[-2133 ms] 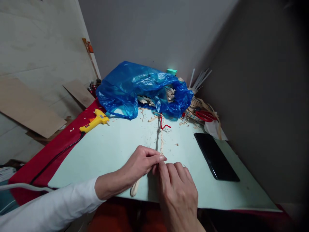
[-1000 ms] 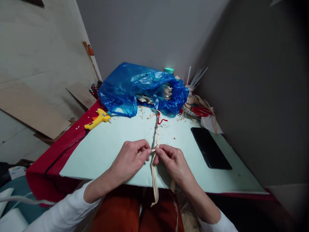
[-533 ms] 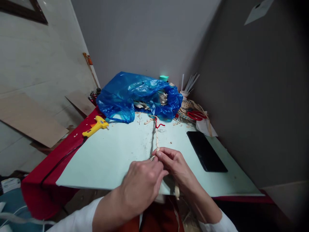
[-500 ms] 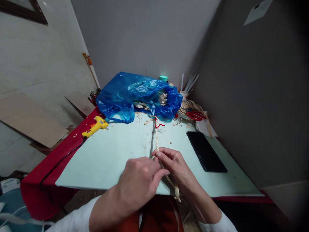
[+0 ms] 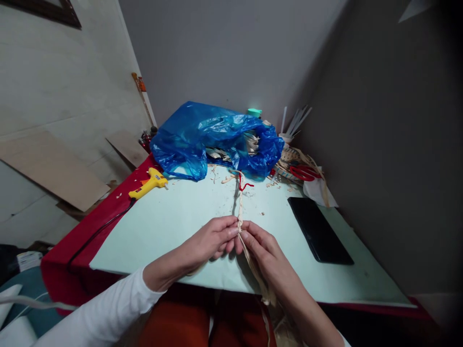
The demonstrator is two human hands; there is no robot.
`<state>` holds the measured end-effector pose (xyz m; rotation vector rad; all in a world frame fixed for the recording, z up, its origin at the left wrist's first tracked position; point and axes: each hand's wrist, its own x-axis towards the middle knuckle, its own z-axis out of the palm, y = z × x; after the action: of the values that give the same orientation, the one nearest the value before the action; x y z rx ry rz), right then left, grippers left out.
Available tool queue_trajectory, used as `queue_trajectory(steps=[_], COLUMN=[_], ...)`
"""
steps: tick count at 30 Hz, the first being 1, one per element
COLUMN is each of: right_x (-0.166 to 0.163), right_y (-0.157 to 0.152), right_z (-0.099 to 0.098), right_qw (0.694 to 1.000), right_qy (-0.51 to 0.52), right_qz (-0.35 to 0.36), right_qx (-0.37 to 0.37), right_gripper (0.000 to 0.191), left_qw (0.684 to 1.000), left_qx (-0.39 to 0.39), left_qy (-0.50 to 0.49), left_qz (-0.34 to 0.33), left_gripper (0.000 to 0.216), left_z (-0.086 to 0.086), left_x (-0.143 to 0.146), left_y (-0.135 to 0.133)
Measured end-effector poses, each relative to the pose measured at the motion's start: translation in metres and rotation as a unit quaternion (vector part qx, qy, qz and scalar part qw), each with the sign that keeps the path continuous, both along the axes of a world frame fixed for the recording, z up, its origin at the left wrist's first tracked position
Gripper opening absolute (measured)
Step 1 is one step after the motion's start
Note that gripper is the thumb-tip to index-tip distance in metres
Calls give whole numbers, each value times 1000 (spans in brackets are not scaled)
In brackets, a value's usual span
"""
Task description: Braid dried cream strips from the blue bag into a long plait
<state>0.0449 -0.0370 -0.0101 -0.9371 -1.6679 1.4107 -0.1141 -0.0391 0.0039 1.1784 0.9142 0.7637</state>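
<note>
A thin cream braid (image 5: 240, 205), of straw-like fibre, runs from the far side of the board toward me. Red string (image 5: 241, 183) is tied round its far end. My left hand (image 5: 220, 237) pinches the braid from the left between thumb and fingers. From the other side my right hand (image 5: 258, 243) pinches it at the same spot, fingertips almost meeting those of the left. Below the fingers, loose fibre strands (image 5: 255, 270) trail down over the board's near edge toward my lap.
The pale green board (image 5: 144, 246) lies on a red cloth (image 5: 77, 241). A yellow glue gun (image 5: 152, 182) with a black cord is on the left. Behind stands a blue plastic bag (image 5: 210, 137) holding fibre. At right are a black phone (image 5: 318, 231) and red-handled scissors (image 5: 304, 172).
My left hand has turned and moved slightly left, from crossing over the strands to pinching the braid. My right hand stays at the braid. The whole view has shifted a little.
</note>
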Motion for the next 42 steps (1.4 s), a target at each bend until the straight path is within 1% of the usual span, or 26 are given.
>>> queue_trajectory(steps=[2,5,7,11,14,16,18,19,21,22,24,25,26,27,28,29,30,31,32,33,34,35,36,37,39,42], right_x=[0,-2,-3,0,2,1,-4,-7,-14,-18,-25,-27,-29,-30,-30,-28,-26,-22,-17,-11,-6,-1,4,6,8,2], right_y=[-2,-6,-8,-11,-16,-22,-30,-34,-41,-43,-48,-50,-52,-54,-55,-56,-57,-56,-54,-51,-46,-41,-34,-28,-16,-7], right_z=[-4,-8,-8,-5,-1,1,0,-2,-9,-14,-23,-26,-29,-29,-28,-25,-21,-15,-8,-2,5,10,14,16,17,14], right_qw=[999,992,984,964,960,958,951,942,909,882,813,778,750,730,720,719,728,750,784,824,867,902,924,937,954,966], right_qy=[-40,-105,-147,-220,-228,-222,-225,-233,-262,-282,-328,-351,-372,-390,-401,-405,-401,-390,-371,-345,-316,-283,-261,-245,-230,-221], right_qz=[-13,-45,-64,-103,-120,-132,-139,-142,-155,-168,-193,-203,-210,-212,-208,-199,-186,-167,-148,-134,-125,-134,-148,-157,-136,-92], right_qx=[21,51,71,105,112,125,162,194,284,338,441,479,505,520,527,528,524,507,476,429,364,297,237,194,136,97], right_gripper=[25,17,18,20,27,27,25,24,21,21,25,29,34,38,41,42,41,38,33,27,23,22,23,25,30,32], left_qw=[1000,998,996,988,982,977,975,975,977,978,983,987,991,993,994,994,993,992,991,990,991,991,992,992,993,993], left_qx=[-17,-35,-14,63,83,88,88,89,89,88,74,58,39,20,5,-7,-14,-17,-18,-17,-14,-10,-5,0,10,23], left_qy=[13,46,73,125,157,177,186,185,171,159,126,106,85,67,52,41,35,32,31,31,31,30,28,26,27,35], left_qz=[13,40,50,70,71,75,81,85,96,104,111,107,99,94,94,101,111,124,132,135,132,128,123,121,118,111], left_gripper=[22,17,13,13,11,13,14,15,16,16,18,19,21,23,23,24,23,23,22,21,19,17,15,13,12,11], left_z=[1,2,3,3,2,1,-1,-2,-4,-5,-6,-6,-5,-4,-3,-1,0,2,3,4,5,5,6,6,6,4], left_x=[-2,-4,-5,-6,-3,-1,1,1,1,0,-3,-4,-5,-6,-6,-6,-6,-6,-5,-5,-5,-5,-5,-5,-4,-4], left_y=[-2,-4,-5,-6,-6,-7,-7,-7,-6,-6,-5,-5,-5,-5,-5,-6,-6,-6,-6,-7,-7,-8,-8,-8,-9,-8])
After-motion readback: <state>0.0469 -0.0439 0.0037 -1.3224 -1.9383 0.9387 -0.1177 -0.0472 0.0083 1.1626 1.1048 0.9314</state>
